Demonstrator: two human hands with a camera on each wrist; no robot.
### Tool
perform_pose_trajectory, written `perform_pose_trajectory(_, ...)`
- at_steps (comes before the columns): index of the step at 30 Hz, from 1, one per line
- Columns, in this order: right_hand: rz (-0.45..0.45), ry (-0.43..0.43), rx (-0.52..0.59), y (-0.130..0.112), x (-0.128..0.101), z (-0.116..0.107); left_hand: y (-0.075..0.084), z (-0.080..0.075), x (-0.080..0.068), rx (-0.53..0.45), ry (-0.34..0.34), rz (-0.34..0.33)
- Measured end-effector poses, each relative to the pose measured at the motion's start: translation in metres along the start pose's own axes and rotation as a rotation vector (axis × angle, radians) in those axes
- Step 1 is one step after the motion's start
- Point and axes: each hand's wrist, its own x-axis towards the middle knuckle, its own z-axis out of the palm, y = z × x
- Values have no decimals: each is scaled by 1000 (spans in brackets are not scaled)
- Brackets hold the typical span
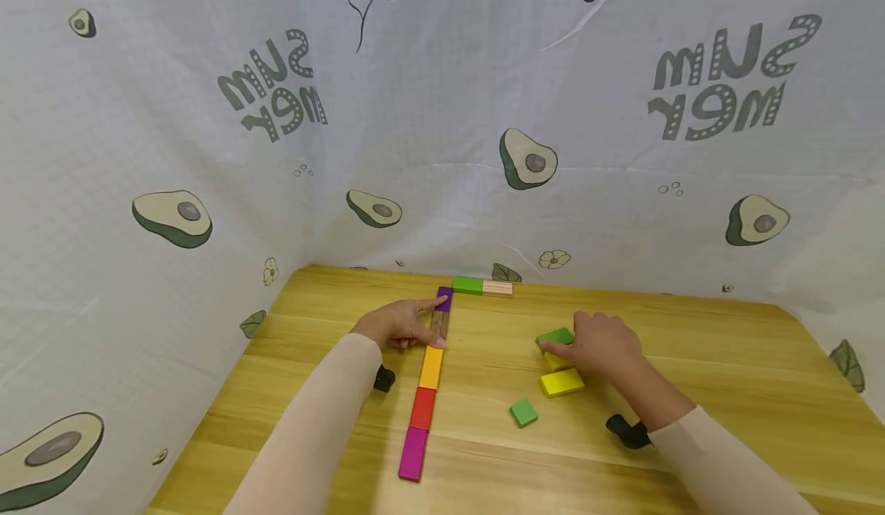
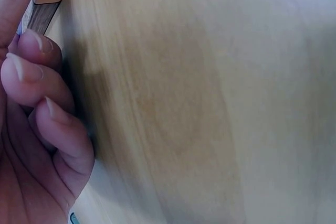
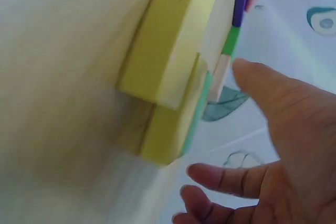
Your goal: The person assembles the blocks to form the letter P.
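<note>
Two hands on the table (image 1: 726,361), blocks between them. I read near to far from the head view.

Nearest: a line of flat wooden blocks running away from me: magenta block (image 1: 412,453), red block (image 1: 422,407), orange block (image 1: 432,367), brown woodgrain block (image 1: 439,323), purple block (image 1: 445,298). At the far end the line turns right with a green block (image 1: 467,285) and a plain pale wood block (image 1: 497,288).

Left hand (image 1: 401,323) lies against the left side of the line at the brown block, index finger stretched to the purple one, thumb tip at the brown/orange joint. In the left wrist view its fingers (image 2: 31,72) are curled beside the brown edge; I cannot tell whether it actually pinches anything.

Loose small green square (image 1: 523,412) sits alone, near me, right of the line. Beyond it a yellow slab (image 1: 561,382), flat, matte.

Right hand (image 1: 603,343) covers a second yellow piece (image 1: 553,360) and reaches a green piece (image 1: 555,337); both are mostly hidden. Right wrist view is blurred: fingers spread and relaxed, wide, clasping nothing.

Backdrop: white cloth with avocado print (image 1: 528,159), wrinkled.
</note>
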Motion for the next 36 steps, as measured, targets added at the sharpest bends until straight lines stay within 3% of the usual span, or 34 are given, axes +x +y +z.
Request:
perform_pose_trajectory(3,78,-61,39,3,-6,2,0,0,1,7,2,-2)
perform_pose_trajectory(7,72,-68,85,2,-2,9,0,0,2,-1,1,2)
perform_pose_trajectory(17,-156,7,236,-2,38,17,0,2,2,-1,0,-9)
perform_pose_trajectory(22,-238,-29,379,1,68,15,-1,1,2,-3,8,-8)
perform_pose_trajectory(27,-267,-101,395,4,83,15,-2,1,2,-12,4,-13)
perform_pose_trajectory(36,-266,-182,435,3,88,10,-2,0,3,3,5,-4)
